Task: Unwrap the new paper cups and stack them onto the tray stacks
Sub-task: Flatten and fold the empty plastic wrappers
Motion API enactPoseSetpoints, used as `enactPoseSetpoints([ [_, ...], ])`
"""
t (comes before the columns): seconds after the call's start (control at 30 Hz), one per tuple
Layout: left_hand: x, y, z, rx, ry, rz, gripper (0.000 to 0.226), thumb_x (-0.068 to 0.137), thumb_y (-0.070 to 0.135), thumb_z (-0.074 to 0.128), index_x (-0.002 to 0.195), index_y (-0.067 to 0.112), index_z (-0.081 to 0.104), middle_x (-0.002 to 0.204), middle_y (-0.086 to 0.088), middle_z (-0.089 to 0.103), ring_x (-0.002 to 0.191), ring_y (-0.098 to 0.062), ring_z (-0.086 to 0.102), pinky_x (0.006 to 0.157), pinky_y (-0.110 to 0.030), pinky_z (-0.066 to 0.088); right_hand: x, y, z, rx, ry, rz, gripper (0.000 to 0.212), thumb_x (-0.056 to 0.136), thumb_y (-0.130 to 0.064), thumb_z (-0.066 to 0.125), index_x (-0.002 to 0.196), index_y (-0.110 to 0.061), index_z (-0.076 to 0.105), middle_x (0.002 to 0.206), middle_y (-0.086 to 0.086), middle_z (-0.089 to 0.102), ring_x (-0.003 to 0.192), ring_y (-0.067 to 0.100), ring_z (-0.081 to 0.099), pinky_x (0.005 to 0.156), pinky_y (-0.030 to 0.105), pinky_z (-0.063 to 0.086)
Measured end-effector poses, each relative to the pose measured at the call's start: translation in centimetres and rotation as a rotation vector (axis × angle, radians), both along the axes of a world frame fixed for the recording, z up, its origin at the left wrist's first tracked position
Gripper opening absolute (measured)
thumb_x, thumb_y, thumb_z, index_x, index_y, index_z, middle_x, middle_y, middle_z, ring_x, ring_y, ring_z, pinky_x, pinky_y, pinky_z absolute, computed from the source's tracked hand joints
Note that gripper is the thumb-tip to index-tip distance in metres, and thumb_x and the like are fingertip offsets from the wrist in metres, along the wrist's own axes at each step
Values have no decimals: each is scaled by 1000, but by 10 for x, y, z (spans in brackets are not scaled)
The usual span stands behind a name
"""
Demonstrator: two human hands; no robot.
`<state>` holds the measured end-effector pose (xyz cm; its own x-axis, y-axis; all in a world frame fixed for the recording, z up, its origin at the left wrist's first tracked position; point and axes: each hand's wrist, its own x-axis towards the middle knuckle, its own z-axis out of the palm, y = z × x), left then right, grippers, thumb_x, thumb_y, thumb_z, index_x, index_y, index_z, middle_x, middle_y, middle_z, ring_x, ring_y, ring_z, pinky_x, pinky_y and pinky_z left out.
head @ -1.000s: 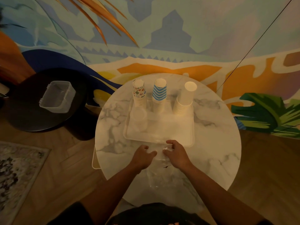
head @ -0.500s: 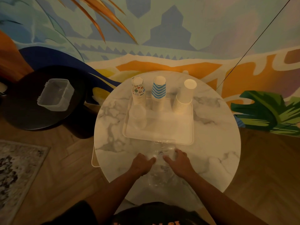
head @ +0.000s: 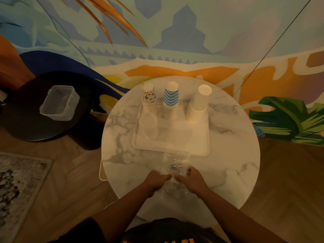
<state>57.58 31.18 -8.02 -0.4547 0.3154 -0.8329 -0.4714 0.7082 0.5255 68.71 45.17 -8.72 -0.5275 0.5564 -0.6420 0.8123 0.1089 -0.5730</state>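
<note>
A clear crinkled plastic wrapper (head: 176, 160) lies on the round marble table (head: 119, 142), just in front of the white tray (head: 201, 137). My left hand (head: 155, 180) and my right hand (head: 192, 179) grip its near part from either side, fingers curled. At the tray's far edge stand three upside-down cup stacks: a patterned stack (head: 149, 100), a blue zigzag stack (head: 171, 100) and a plain white stack (head: 199, 106). A clear plastic cup stack (head: 149, 127) lies on the tray's left. What the wrapper holds is too blurred to tell.
A black round side table (head: 26, 123) at the left carries a clear plastic box (head: 58, 102). A painted wall runs right behind the marble table. A thin dark cord (head: 273, 44) slants down from the upper right. A rug (head: 17, 181) covers the wooden floor at lower left.
Both hands have pulled back from the tray's front edge toward my body, drawing the wrapper along the table with them.
</note>
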Motion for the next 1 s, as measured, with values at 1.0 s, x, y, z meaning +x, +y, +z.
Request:
enactPoseSetpoints([
  [1.0,-55,-7,62,515,49,-231,37,93,16,73,129,17,64,120,-3,74,110,-22,71,95,-41,58,-35,56,65,-376,329,-258,14,92,-24,73,102,-14,75,100,5,74,89,16,66,80,28,52],
])
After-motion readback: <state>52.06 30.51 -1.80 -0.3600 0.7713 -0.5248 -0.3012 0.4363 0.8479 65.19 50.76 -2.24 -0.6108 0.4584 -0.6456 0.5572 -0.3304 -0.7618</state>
